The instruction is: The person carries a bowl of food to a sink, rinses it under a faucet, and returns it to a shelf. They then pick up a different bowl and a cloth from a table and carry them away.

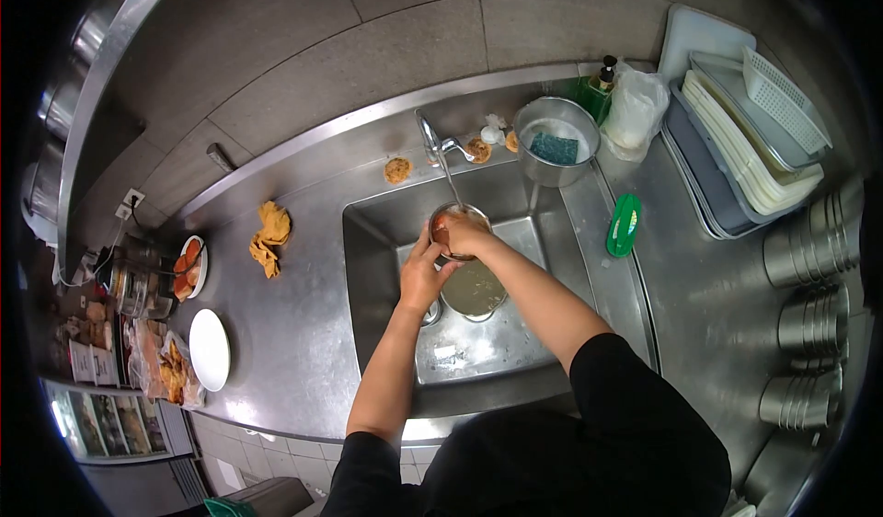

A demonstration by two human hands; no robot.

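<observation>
Under the faucet (432, 140), my left hand (424, 273) grips the left side of a small round metal bowl (485, 218) above the sink (543, 319). My right hand (467, 235) reaches into that bowl, its fingers around something reddish, partly hidden. Water runs from the spout towards the bowl. Just below the two hands, a round container of cloudy greenish liquid (474, 289) stands in the sink basin.
Behind the sink stand a metal pot (556, 172) with a blue-green pad and a soap bottle (598, 94). A green brush (624, 225) lies right, near stacked trays (736, 163). Left are a yellow cloth (272, 225), a white plate (210, 350) and a food dish (191, 269).
</observation>
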